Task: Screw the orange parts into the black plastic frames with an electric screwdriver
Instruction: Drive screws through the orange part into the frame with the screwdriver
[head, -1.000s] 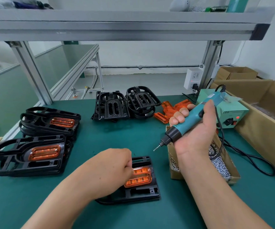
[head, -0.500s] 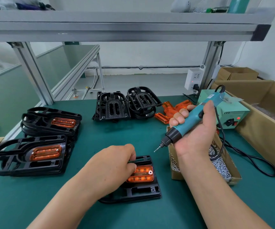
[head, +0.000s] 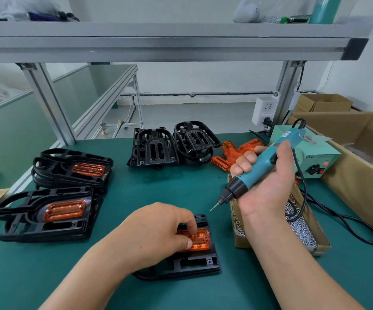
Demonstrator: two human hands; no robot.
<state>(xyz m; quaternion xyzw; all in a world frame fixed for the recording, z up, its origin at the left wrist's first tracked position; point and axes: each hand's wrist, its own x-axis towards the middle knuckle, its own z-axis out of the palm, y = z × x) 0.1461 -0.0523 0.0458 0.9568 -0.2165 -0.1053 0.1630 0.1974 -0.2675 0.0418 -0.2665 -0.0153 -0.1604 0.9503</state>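
I see the frame (head: 194, 264) lying flat on the table (head: 136, 198), with the orange part (head: 201, 241) seated in it. My left hand (head: 156, 233) is over it, and the bent fingers and thumb pinch the orange part. Up and right of the frame, my right hand (head: 268, 182) is closed fully round the screwdriver (head: 259, 168). Its bit points down toward the frame without touching it. The screw box (head: 315, 242) stands just right of the frame.

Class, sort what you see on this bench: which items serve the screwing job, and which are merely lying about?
Job: electric screwdriver in the right hand; orange part pinched by the left hand; black frame under it; box of screws; spare orange parts; empty frames.
Lying about: cardboard boxes; shelf clutter.
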